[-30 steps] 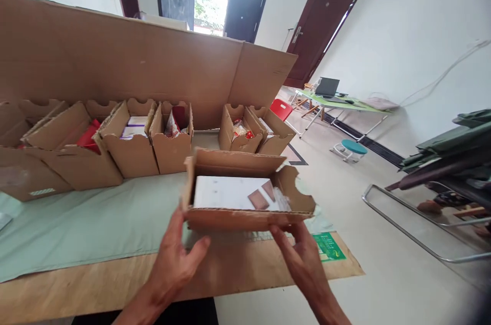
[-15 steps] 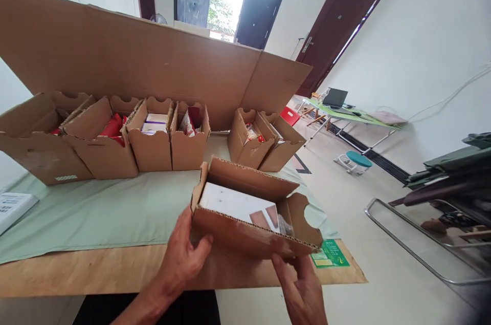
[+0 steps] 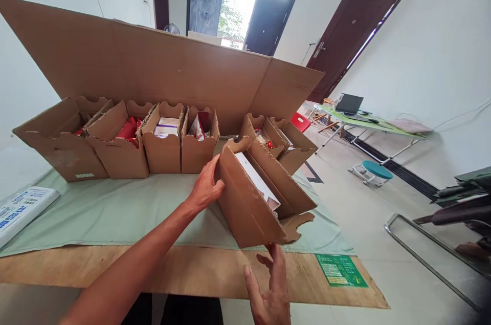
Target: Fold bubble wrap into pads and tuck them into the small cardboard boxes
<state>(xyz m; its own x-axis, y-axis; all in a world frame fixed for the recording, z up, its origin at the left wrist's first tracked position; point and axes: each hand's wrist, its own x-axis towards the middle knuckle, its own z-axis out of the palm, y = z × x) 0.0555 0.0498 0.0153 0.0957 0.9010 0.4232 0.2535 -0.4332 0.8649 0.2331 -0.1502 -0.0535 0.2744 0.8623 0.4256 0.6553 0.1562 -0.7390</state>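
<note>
While our left hand (image 3: 205,189) clasped the far end of the brown corrugated cardboard box (image 3: 245,207), that box sat tilted at the centre of the frame with its open top turned to the right. We could not tell whether it rested on the table or was lifted clear. A flat white carton (image 3: 256,186) lay inside it against the lower wall. Our right hand (image 3: 270,289) was at the lower centre, relaxed, with its fingers spread. Its fingertips were just under the box's near corner, and whether they touched it we could not make out.

Beneath the box lay a pale green cloth (image 3: 115,212) over a light wooden tabletop (image 3: 153,274), with a green printed card (image 3: 339,269) at the lower right. Left of centre stood a row of four open cardboard bins (image 3: 163,148) holding red and white packets. Two more cardboard bins (image 3: 291,143) stood just behind the box. A tall cardboard sheet (image 3: 153,64) rose behind them all. A white printed packet (image 3: 21,207) lay at the left edge. At the upper right we saw a green folding table (image 3: 368,123) and a teal stool (image 3: 374,170).
</note>
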